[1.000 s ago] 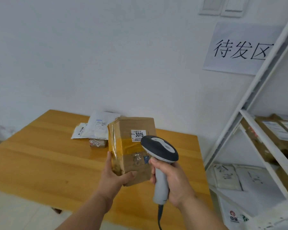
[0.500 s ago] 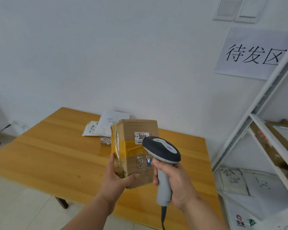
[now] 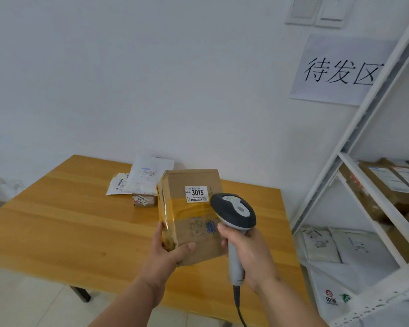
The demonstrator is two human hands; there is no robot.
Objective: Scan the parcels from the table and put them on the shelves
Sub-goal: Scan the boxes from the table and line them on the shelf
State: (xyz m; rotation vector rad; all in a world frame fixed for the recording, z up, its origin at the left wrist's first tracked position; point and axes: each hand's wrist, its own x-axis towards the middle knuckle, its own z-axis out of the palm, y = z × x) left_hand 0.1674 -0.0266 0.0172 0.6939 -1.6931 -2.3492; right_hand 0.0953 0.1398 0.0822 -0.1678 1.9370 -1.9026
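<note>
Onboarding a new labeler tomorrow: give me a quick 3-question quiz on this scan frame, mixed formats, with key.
1. Multiple choice: what does the right hand hold?
A. a tape roll
B. the barcode scanner
C. a white mailer
2. True or false: the cardboard box held by the left hand lies flat on the table.
3. Fill in: the large number on the box's white label reads ____.

Key
1. B; the fingers wrap its handle.
2. False; the left hand holds it up by its lower left corner, above the table.
3. 3015.
</note>
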